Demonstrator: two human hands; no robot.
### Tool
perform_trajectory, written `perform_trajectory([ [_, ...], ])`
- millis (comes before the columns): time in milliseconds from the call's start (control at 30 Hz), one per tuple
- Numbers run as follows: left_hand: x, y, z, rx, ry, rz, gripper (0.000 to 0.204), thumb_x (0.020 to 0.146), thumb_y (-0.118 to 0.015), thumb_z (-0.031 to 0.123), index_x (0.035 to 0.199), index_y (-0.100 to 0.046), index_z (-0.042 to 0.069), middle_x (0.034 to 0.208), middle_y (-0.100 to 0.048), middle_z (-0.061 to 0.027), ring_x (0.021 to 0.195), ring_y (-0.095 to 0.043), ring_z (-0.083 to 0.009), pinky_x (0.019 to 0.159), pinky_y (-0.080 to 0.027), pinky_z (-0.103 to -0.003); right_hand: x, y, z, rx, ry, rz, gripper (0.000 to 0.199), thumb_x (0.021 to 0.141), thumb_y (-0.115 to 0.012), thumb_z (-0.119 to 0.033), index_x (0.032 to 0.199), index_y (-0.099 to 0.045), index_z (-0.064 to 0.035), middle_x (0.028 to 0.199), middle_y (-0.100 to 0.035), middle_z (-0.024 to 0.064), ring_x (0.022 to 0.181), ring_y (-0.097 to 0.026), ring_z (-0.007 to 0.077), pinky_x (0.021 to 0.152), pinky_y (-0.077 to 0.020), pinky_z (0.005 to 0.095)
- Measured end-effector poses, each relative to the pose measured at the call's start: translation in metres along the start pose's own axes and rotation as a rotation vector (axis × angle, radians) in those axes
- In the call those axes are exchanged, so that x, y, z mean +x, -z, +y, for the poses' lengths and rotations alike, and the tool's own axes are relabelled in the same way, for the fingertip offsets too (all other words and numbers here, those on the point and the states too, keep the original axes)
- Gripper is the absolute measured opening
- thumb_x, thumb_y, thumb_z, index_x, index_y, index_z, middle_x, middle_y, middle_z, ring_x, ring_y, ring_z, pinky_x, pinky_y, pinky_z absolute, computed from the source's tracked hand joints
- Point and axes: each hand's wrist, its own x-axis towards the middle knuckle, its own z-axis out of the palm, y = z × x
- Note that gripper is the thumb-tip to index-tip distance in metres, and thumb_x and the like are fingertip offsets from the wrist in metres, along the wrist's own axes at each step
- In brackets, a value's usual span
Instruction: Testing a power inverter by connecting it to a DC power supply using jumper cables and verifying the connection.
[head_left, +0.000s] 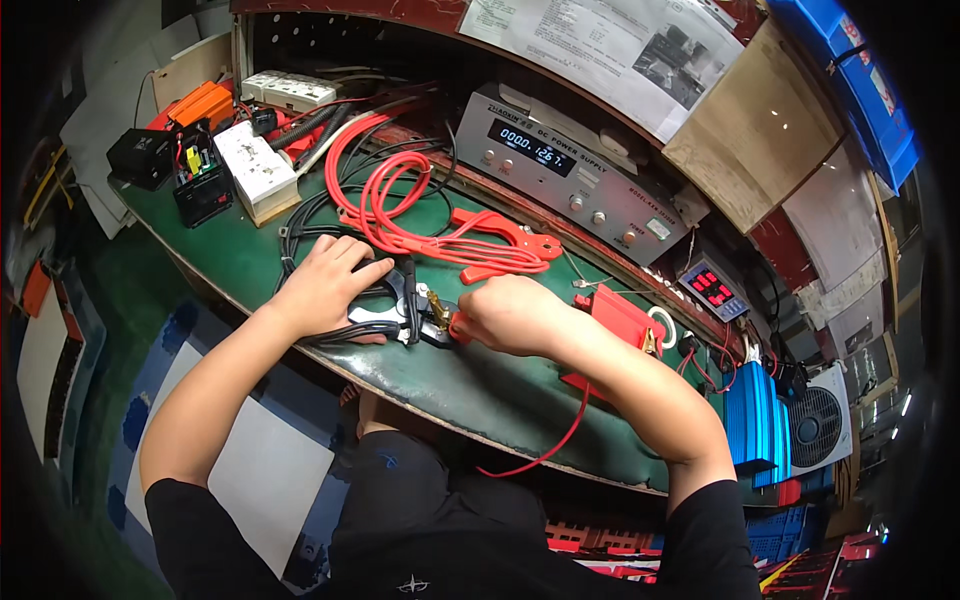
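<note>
My left hand lies over a black cable clamp with metal jaws, gripping it near its handles at the bench's front edge. Brass-coloured metal shows between the jaws. Closed in a fist, my right hand meets the jaw end of this clamp. A bit of something red pokes out from its fingers; the rest is covered, so its kind cannot be made out. Just beyond both hands lies a red cable clamp beside coiled red cable.
A grey power supply stands at the back, with a small red-digit meter to its right. At left are a white block and a black opened case. Under my right forearm sits a red holder; beyond it, a blue finned box.
</note>
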Motion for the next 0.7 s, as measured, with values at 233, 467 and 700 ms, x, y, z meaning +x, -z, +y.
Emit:
perform_trajectory([
  [233,0.001,0.002,-0.013,-0.074,-0.045,-0.104,0.094,0.067,-0.074,0.073,0.128,-0.061,0.002,0.106,-0.056,-0.0149,0.107,-0.054,-0.0334,0.098,-0.044,-0.043,0.005,0.007,-0.004,-0.151,0.162,-0.075,0.028,0.095,-0.059,-0.029,0.088,-0.067,-0.003,0.073,-0.066,0.0184,0.072,-0.067,0.0387,0.068,-0.0532,0.0491],
  [467,0.001,0.003,-0.005,-0.024,-0.058,-0.04,0.091,0.064,-0.078,0.068,0.124,-0.062,0.002,0.106,-0.055,-0.0153,0.102,-0.053,-0.0343,0.093,-0.045,-0.045,-0.004,0.004,-0.014,-0.072,-0.044,-0.05,0.029,0.092,-0.058,-0.028,0.084,-0.07,-0.0031,0.074,-0.069,0.0178,0.074,-0.069,0.0378,0.07,-0.0552,0.0485],
  [700,0.003,0.002,-0.009,0.037,-0.09,-0.032,0.088,0.065,-0.076,0.07,0.122,-0.064,0.003,0.101,-0.054,-0.0146,0.098,-0.053,-0.0331,0.09,-0.044,-0.043,0.008,0.001,-0.015,-0.09,-0.119,-0.15,0.035,0.093,-0.058,-0.032,0.083,-0.068,0.0002,0.073,-0.067,0.0212,0.074,-0.067,0.0401,0.07,-0.054,0.0503],
])
